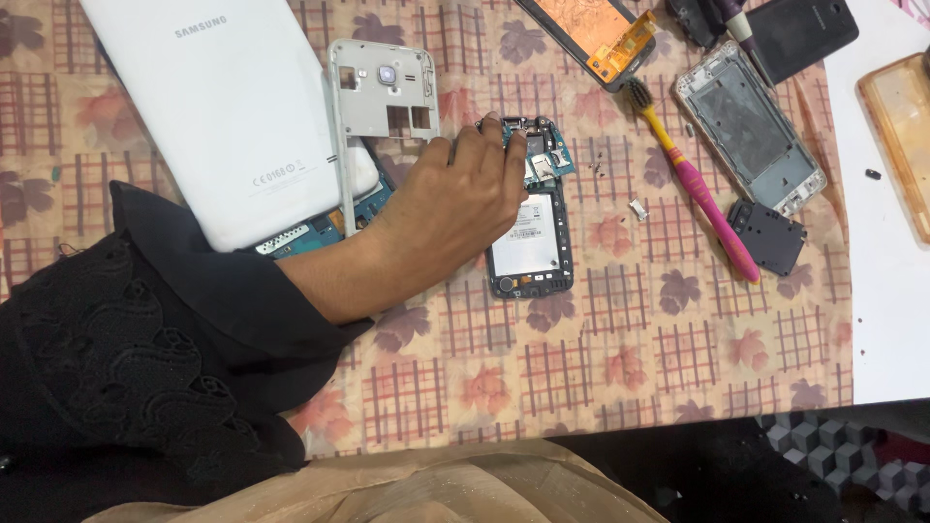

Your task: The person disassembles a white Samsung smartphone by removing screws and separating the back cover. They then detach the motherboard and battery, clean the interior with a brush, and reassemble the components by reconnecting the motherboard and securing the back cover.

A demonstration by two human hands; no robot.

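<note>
Head cam: left hand (455, 208) w/ black sleeve (155, 339) rests on opened phone (528, 228), fingertips (515, 145) pinched narrow on its circuit board (544, 153) at top end. Right hand not in view. Places rel. to phone: white tablet back (223, 107) far left, grey mid-frame (380, 92) up-left just beside hand, pink-yellow toothbrush (702, 189) right, silver phone frame (751, 131) further right, small black part (767, 235) right. All on floral checked cloth (620, 349).

A pink-and-yellow toothbrush (699, 184) lies between a silver phone frame (751, 128) and scattered screws (599, 167).
</note>
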